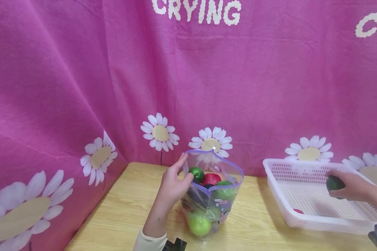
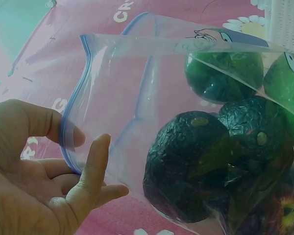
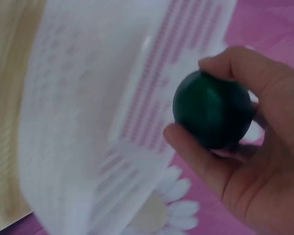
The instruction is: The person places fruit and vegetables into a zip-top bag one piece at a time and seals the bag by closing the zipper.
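Observation:
My left hand (image 1: 175,184) holds the purple rim of a clear zip bag (image 1: 242,176), its fingers on both sides of the edge in the left wrist view. The bag stands upright on the table with its mouth wide. Inside are a red fruit (image 1: 211,179), a light green apple (image 1: 199,223), dark wrinkled avocados (image 2: 186,166) and other green fruit (image 2: 225,73); some are partly hidden. Over the right part of a white basket, my right hand (image 1: 353,188) grips a round dark green fruit (image 3: 210,110) between thumb and fingers.
The white perforated basket (image 1: 326,222) sits on the wooden table (image 1: 128,205), to the right of the bag. A small red thing (image 1: 298,211) lies in its near left corner. Behind the table hangs a pink cloth (image 1: 254,97) with daisies.

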Action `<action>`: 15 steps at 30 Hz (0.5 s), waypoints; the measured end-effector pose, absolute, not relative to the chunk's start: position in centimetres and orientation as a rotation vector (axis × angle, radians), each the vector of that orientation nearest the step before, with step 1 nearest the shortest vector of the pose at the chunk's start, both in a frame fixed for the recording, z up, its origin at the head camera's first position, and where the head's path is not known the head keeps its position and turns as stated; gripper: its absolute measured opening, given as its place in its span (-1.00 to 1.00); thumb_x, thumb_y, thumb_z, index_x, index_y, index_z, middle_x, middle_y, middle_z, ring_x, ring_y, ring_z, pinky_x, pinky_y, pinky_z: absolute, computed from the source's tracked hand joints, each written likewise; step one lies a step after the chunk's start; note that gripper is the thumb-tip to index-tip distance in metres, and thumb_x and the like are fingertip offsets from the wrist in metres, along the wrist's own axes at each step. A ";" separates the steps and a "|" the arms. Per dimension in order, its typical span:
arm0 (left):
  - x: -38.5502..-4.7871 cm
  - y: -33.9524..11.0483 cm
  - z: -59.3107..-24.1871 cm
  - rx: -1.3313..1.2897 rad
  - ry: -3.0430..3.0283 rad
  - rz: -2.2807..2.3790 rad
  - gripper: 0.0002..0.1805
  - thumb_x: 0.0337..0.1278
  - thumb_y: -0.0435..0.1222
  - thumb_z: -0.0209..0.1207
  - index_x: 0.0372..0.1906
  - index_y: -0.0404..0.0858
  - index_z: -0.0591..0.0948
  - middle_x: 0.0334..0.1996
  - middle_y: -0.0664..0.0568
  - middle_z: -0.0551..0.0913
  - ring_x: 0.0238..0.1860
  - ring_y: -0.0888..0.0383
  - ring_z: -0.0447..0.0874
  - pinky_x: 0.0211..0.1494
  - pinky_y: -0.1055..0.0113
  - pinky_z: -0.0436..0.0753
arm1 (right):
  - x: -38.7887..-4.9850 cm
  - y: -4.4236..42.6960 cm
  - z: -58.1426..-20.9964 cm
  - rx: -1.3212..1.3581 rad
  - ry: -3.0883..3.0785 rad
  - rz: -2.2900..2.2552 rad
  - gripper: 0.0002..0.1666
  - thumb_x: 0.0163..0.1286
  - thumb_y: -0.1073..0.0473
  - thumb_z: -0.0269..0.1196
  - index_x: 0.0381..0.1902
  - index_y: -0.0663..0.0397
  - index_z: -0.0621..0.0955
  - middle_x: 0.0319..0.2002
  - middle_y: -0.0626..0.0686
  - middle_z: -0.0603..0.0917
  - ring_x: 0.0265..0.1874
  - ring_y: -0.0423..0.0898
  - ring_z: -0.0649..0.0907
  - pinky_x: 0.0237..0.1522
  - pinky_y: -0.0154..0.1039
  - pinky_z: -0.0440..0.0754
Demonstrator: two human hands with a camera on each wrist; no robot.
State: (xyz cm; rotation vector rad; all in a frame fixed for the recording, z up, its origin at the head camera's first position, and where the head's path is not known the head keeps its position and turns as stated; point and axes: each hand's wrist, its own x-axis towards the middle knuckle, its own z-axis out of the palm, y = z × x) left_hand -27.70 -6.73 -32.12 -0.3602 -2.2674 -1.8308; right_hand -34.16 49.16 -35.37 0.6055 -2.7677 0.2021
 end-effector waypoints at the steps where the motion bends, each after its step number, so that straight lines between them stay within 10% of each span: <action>1: -27.7 -6.8 -32.1 -0.361 -2.261 -1.830 -0.29 0.22 -0.46 0.11 0.51 -0.33 0.32 0.58 -0.09 0.17 0.54 -0.16 0.18 0.48 -0.02 0.32 | -34.2 48.4 -34.7 0.581 -2.785 0.193 -0.38 -0.13 0.28 0.58 -0.11 0.34 0.55 -0.34 0.09 0.63 -0.42 -0.25 0.49 -0.44 -0.32 0.49; 15: -27.8 -6.8 -32.2 -0.402 -2.241 -1.822 -0.30 0.24 -0.45 0.13 0.51 -0.34 0.31 0.57 -0.10 0.19 0.53 -0.17 0.20 0.43 0.00 0.37 | -32.7 35.4 -28.0 0.725 -2.571 0.342 -0.26 -0.08 0.26 0.59 0.07 0.24 0.51 -0.29 0.15 0.68 -0.37 -0.01 0.63 -0.44 -0.20 0.59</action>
